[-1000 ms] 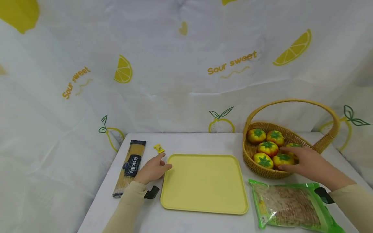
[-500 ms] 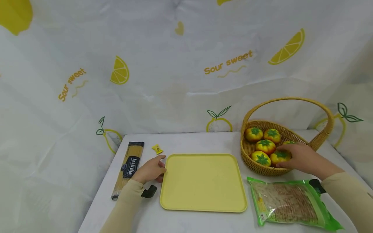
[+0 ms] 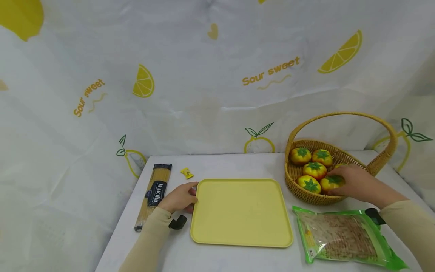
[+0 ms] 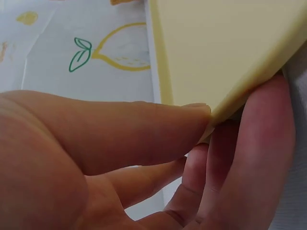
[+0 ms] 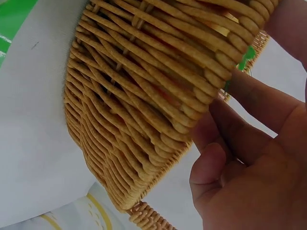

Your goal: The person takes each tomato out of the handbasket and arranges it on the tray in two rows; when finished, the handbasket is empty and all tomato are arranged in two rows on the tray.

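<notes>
My left hand [image 3: 180, 197] is at the left edge of a yellow tray [image 3: 242, 212]. In the left wrist view, the thumb lies on top of the tray's rim [image 4: 240, 98] and the fingers are tucked beneath it, pinching it. My right hand [image 3: 361, 185] reaches over the side of a wicker basket [image 3: 319, 199], its thumb and fingers around a yellow-orange persimmon [image 3: 329, 183] with a green leafy top. Several more persimmons [image 3: 314, 170] lie in the basket. The right wrist view shows mostly woven wall [image 5: 139, 91], which hides the held fruit.
A pack of spaghetti [image 3: 157, 189] lies left of the tray, with a small yellow wrapped candy [image 3: 187, 173] behind the tray's left corner. A green-edged clear bag of brown food [image 3: 343, 236] lies in front of the basket. The basket's tall handle [image 3: 343, 113] arches above it.
My left hand has come from above the tray's left corner down to its left edge and now grips it. My right hand stays at the persimmon, its fingers closing in slightly.
</notes>
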`<state>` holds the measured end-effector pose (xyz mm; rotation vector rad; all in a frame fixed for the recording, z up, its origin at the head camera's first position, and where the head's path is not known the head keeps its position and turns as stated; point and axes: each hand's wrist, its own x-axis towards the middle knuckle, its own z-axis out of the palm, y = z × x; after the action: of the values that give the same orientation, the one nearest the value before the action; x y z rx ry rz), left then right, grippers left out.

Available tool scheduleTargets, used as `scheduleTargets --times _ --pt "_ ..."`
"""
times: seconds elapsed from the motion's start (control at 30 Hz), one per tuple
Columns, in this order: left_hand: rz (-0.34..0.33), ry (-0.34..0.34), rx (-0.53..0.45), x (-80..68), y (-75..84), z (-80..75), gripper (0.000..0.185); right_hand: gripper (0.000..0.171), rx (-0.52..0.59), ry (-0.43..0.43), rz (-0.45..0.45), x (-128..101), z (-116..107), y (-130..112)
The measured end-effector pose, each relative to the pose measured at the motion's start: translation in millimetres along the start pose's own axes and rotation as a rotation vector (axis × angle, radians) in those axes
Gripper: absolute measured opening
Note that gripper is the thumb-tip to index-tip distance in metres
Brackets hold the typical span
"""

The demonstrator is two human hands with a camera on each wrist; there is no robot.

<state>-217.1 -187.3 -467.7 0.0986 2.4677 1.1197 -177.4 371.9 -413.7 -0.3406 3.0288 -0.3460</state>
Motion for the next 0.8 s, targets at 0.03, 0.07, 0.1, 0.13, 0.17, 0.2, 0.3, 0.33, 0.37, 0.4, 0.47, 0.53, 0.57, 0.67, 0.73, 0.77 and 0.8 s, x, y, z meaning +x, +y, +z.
scheduleTargets --times 0.03,0.07,0.1,0.13,0.17,0.2,0.3,0.33,0.37,0.4,0.47,0.53,0.57,0.67,0.73,0.77,0.8 --pt "-0.002 -0.004 0.004 0.4 -0.5 -0.6 0.068 0.053 -0.001 0.003 -0.003 0 -1 0" --pt "-0.003 -0.008 0.008 0.5 -0.7 -1.2 0.068 0.054 -0.003 0.008 -0.009 0 -3 0" --pt "-0.006 -0.013 0.008 0.7 -1.2 -1.6 0.068 0.054 -0.002 0.015 -0.015 0 -4 0" --pt "-0.007 -0.019 0.007 0.9 -1.8 -2.0 0.069 0.055 -0.007 0.024 -0.023 0 -6 -1" --pt "-0.009 -0.025 0.005 1.0 -2.3 -2.3 0.07 0.055 -0.011 0.034 -0.029 0 -9 -2" --pt "-0.014 -0.029 -0.001 1.2 -2.9 -2.4 0.071 0.056 -0.015 0.04 -0.026 0 -11 -4" --pt "-0.024 -0.032 -0.029 1.8 -5.0 -2.5 0.072 0.06 -0.006 0.048 -0.007 -3 -18 -10" --pt "-0.025 -0.032 -0.035 1.9 -5.6 -2.4 0.072 0.062 -0.002 0.046 0.006 -5 -21 -12" --pt "-0.028 -0.031 -0.043 1.9 -6.0 -2.1 0.072 0.063 0.004 0.045 0.019 -6 -23 -15" --pt "-0.031 -0.03 -0.05 2.1 -6.5 -1.8 0.071 0.065 0.009 0.045 0.03 -8 -25 -18" --pt "-0.028 -0.03 -0.055 2.2 -7.6 -1.6 0.071 0.07 0.018 0.053 0.048 -11 -28 -24" --pt "-0.028 -0.029 -0.059 1.8 -7.8 -1.2 0.071 0.075 0.027 0.067 0.058 -13 -31 -32" --pt "-0.027 -0.028 -0.06 1.2 -7.3 -1.3 0.071 0.077 0.034 0.081 0.059 -14 -31 -37" --pt "-0.03 -0.026 -0.058 -0.2 -4.9 -1.2 0.071 0.078 0.064 0.132 0.036 -16 -32 -55" --pt "-0.025 -0.028 -0.059 -0.6 -2.7 -0.9 0.071 0.075 0.082 0.173 0.005 -15 -32 -70" --pt "-0.023 -0.027 -0.058 -0.4 -1.6 -0.9 0.071 0.073 0.095 0.191 -0.012 -14 -31 -77" --pt "-0.017 -0.026 -0.051 0.3 -0.6 -0.8 0.071 0.072 0.105 0.205 -0.028 -13 -30 -84"
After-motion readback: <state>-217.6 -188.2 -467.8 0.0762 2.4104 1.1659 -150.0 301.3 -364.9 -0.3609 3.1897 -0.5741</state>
